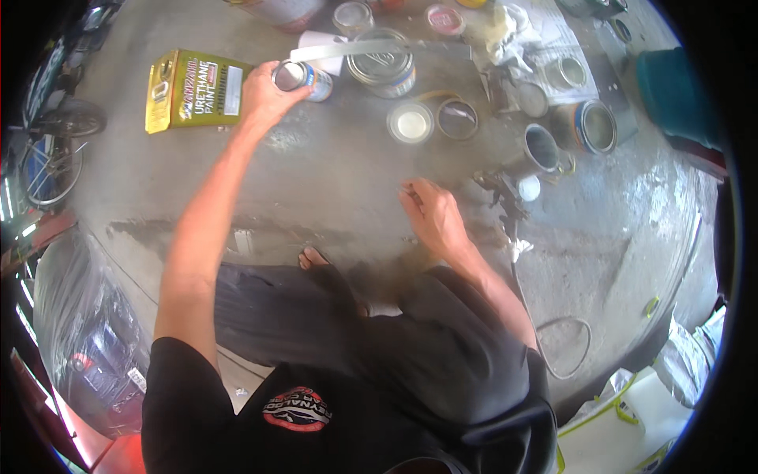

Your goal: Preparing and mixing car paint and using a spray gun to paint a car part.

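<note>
Right now my left hand [264,95] is stretched out across the concrete floor [332,174], its fingers wrapped around a small tin can [304,77] that lies tilted on its side, its open mouth turned toward me. Just to the left of that hand lies a flat yellow rectangular paint tin [196,88]. On the other side of the small can stands a bigger round can [383,67] with a long flat metal strip [379,49] laid across its top.

My right hand [430,217] is much nearer my body, low over the floor, well apart from the left. Its fingers are curled loosely and it may be pinching something thin at the fingertips, but the view is too blurred for me to tell whether it holds anything.

Between the two hands sit a round lid with a white inside [410,122] and a bare metal ring [456,118] just beside it. To the right of my right hand a spray gun [505,189] rests on the floor, near an open grey cup [543,148] and a can lying on its side [588,126]. My bare foot [314,258] pokes out from under my dark trousers.
</note>
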`<action>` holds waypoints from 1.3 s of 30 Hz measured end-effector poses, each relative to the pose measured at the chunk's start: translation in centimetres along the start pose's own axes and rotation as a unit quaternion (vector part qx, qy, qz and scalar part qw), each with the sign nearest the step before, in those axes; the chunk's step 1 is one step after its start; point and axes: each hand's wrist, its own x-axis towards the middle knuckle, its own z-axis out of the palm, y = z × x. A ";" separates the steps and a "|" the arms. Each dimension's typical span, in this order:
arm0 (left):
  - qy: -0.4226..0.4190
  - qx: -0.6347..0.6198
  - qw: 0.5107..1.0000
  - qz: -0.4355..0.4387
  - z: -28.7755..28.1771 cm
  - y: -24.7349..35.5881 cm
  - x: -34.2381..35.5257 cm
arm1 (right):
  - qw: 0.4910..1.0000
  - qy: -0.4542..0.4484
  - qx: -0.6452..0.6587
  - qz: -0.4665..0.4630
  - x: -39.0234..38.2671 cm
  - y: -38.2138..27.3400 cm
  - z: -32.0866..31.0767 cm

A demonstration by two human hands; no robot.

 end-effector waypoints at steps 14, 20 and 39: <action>-0.038 0.032 0.999 0.010 0.4 3.6 -9.1 | 0.991 -0.046 -0.108 -0.066 -0.4 2.2 1.9; -0.099 -0.061 0.988 0.101 2.3 7.9 -15.2 | 0.974 0.013 -0.093 -0.206 1.7 3.2 5.0; -0.206 0.088 0.952 0.209 0.6 11.1 -15.3 | 0.982 0.017 -0.038 -0.186 2.8 4.8 6.6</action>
